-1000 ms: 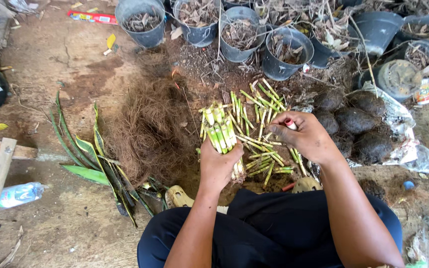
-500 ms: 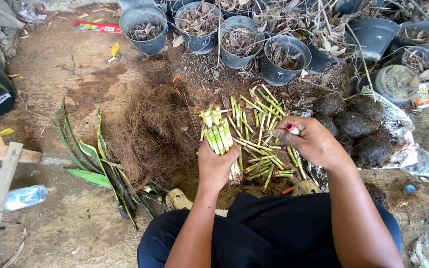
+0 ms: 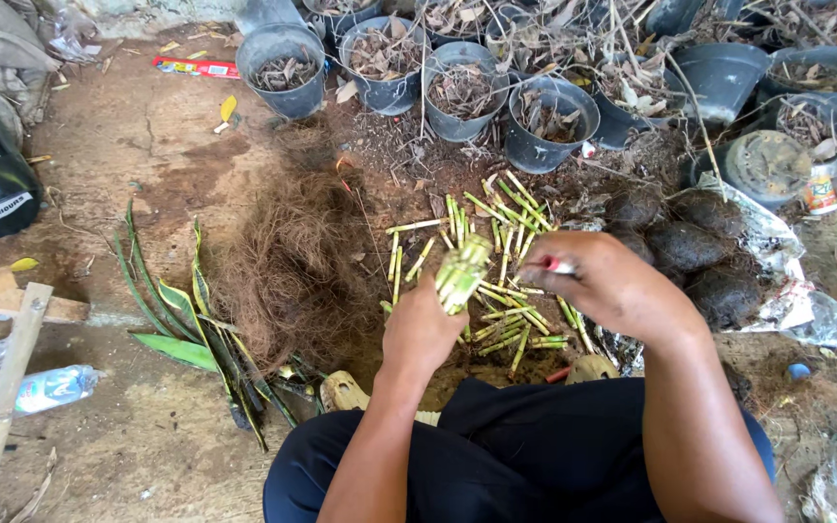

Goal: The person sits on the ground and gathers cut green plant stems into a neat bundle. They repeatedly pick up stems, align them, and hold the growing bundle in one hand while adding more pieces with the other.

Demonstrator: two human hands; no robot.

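My left hand (image 3: pixel 421 329) grips a bundle of short green stem cuttings (image 3: pixel 461 271), its cut ends pointing up and away from me. My right hand (image 3: pixel 607 286) hovers just right of the bundle and pinches a small red-and-white object (image 3: pixel 561 265), most of it hidden by my fingers. Under both hands a loose pile of green stem cuttings (image 3: pixel 496 242) lies scattered on the dirt.
A mound of brown coconut fibre (image 3: pixel 293 261) lies to the left, with long green leaves (image 3: pixel 186 320) beside it. Several dark plastic pots (image 3: pixel 462 92) of dry mulch line the far side. Dark round husk clumps (image 3: pixel 690 247) sit on plastic at right. A plastic bottle (image 3: pixel 36 390) and wooden plank (image 3: pixel 2 407) lie at left.
The bundle in my left hand has tilted to the right, toward my right hand. The camera has shifted, so the scene sits slightly lower and to the right.
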